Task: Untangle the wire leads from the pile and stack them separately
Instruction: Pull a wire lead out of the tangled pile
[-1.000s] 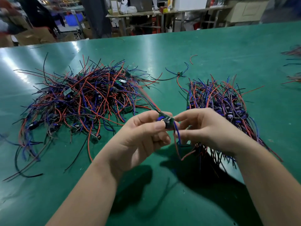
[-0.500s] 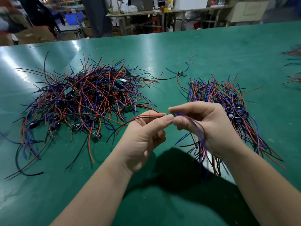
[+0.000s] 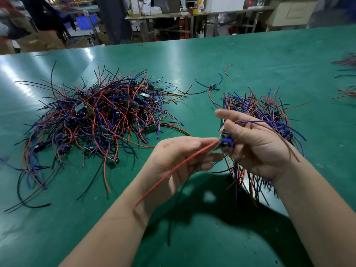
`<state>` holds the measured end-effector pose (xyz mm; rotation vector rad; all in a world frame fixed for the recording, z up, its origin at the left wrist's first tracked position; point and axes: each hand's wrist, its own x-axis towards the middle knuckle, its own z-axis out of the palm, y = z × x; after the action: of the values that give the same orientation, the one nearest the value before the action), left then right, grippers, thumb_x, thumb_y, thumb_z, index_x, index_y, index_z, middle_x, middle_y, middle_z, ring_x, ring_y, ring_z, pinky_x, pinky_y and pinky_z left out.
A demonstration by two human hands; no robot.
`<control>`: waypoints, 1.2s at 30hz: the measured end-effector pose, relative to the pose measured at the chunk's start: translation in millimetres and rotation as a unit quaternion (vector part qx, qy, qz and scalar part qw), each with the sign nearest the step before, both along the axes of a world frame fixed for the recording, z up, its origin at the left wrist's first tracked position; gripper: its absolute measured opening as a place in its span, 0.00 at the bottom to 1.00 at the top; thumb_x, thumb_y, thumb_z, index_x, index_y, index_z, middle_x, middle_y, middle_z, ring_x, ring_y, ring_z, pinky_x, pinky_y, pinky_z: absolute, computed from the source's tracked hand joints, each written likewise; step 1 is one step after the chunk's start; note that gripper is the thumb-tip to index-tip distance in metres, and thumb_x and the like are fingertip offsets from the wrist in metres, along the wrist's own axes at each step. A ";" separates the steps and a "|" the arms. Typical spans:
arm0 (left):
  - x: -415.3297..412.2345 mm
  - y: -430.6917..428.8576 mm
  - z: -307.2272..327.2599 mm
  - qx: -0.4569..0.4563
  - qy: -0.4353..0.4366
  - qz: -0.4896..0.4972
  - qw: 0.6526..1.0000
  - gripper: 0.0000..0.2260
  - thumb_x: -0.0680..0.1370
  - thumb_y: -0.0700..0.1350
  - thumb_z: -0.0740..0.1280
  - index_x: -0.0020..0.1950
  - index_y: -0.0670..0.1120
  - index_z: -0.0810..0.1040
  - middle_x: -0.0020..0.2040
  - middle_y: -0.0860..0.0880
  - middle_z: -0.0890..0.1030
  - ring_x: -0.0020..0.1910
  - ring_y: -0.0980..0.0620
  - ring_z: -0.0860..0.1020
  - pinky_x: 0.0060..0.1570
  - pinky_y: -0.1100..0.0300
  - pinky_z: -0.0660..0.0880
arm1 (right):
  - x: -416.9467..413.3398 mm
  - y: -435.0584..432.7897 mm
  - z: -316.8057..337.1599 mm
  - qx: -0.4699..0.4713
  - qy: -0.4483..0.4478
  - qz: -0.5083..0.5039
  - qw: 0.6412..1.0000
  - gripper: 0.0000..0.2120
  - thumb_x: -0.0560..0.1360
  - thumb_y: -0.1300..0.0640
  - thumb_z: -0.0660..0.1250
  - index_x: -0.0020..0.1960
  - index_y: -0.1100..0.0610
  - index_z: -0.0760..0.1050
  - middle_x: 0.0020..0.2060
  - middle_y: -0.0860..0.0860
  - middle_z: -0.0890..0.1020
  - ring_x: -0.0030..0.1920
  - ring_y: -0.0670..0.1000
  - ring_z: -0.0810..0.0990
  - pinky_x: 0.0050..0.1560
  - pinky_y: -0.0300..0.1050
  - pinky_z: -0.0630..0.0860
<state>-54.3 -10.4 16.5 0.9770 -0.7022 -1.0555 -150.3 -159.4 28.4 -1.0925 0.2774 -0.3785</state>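
head, hands: right hand [image 3: 256, 149] pinches the small module [image 3: 226, 141]; left hand [image 3: 179, 160] curls loosely round its red lead [image 3: 173, 168].
head, change: half a second ago the fingertips met. now the red lead is drawn out straight, clear of the tangled pile [image 3: 96, 122].
head, meaning: this piece looks freed, ready for the sorted stack [image 3: 269, 112] just behind the right hand on the counter [image 3: 250, 60].

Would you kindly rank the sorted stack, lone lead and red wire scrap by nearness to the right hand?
1. sorted stack, just beyond the right hand.
2. lone lead, farther ahead, slightly left.
3. red wire scrap, farthest back.
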 end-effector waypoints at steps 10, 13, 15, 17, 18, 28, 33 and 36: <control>-8.1 -4.5 -10.7 0.121 -0.089 0.123 0.981 0.12 0.59 0.46 0.76 0.38 0.43 0.83 0.34 0.47 0.83 0.29 0.52 0.80 0.36 0.60 0.79 | 6.7 6.9 -9.9 -0.136 0.092 -0.068 0.984 0.19 0.51 0.55 0.76 0.38 0.58 0.74 0.22 0.48 0.77 0.24 0.44 0.73 0.27 0.35 0.66; -9.0 -5.0 -9.9 0.124 -0.077 0.126 0.981 0.08 0.61 0.44 0.75 0.36 0.43 0.83 0.34 0.45 0.84 0.29 0.51 0.81 0.34 0.62 0.79 | 8.3 9.8 -11.7 -0.114 0.111 -0.062 0.985 0.13 0.50 0.53 0.76 0.31 0.57 0.79 0.25 0.51 0.79 0.25 0.45 0.74 0.24 0.33 0.66; -11.6 -5.9 -9.3 0.123 -0.079 0.136 0.980 0.08 0.62 0.45 0.75 0.37 0.42 0.83 0.34 0.45 0.84 0.28 0.51 0.80 0.33 0.62 0.79 | 9.7 9.7 -12.6 -0.105 0.121 -0.067 0.985 0.10 0.52 0.54 0.75 0.30 0.57 0.79 0.25 0.50 0.79 0.25 0.44 0.73 0.24 0.33 0.66; -13.9 -7.1 -9.7 0.125 -0.089 0.146 0.977 0.10 0.63 0.46 0.75 0.39 0.42 0.82 0.34 0.45 0.84 0.27 0.52 0.80 0.31 0.63 0.79 | 10.5 9.1 -13.1 -0.090 0.121 -0.069 0.986 0.07 0.55 0.57 0.74 0.32 0.57 0.79 0.25 0.49 0.78 0.25 0.43 0.73 0.24 0.32 0.66; -14.5 -7.5 -10.0 0.126 -0.094 0.148 0.976 0.09 0.64 0.45 0.75 0.40 0.41 0.82 0.33 0.46 0.83 0.27 0.52 0.80 0.30 0.64 0.77 | 10.2 9.0 -13.0 -0.082 0.119 -0.066 0.987 0.07 0.56 0.58 0.73 0.33 0.57 0.79 0.25 0.49 0.78 0.25 0.43 0.74 0.24 0.32 0.66; -14.9 -7.2 -9.3 0.160 -0.111 0.064 0.979 0.06 0.69 0.36 0.74 0.42 0.38 0.79 0.31 0.46 0.81 0.27 0.53 0.80 0.30 0.63 0.77 | 3.6 -8.6 -3.8 -0.027 0.070 -0.129 0.989 0.18 0.60 0.60 0.70 0.49 0.58 0.77 0.32 0.55 0.84 0.29 0.45 0.76 0.26 0.32 0.66; -18.4 -7.0 -14.2 0.163 -0.129 0.076 0.975 0.07 0.69 0.35 0.75 0.38 0.42 0.78 0.30 0.46 0.81 0.27 0.51 0.79 0.30 0.62 0.75 | 1.9 -10.2 -5.0 -0.066 0.127 -0.059 0.988 0.16 0.62 0.56 0.69 0.49 0.58 0.76 0.36 0.52 0.85 0.31 0.43 0.79 0.28 0.32 0.69; -19.9 -8.8 -16.0 0.135 -0.101 0.105 0.980 0.06 0.70 0.35 0.74 0.38 0.41 0.78 0.29 0.48 0.81 0.27 0.52 0.80 0.29 0.65 0.76 | 0.7 -2.7 -6.9 -0.116 0.164 0.012 0.980 0.20 0.56 0.54 0.73 0.46 0.59 0.78 0.35 0.53 0.85 0.32 0.43 0.80 0.30 0.33 0.71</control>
<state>-74.2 -19.2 0.5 1.3761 -0.6129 -0.8868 -149.6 -162.1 21.5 -1.3885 0.5216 -0.2103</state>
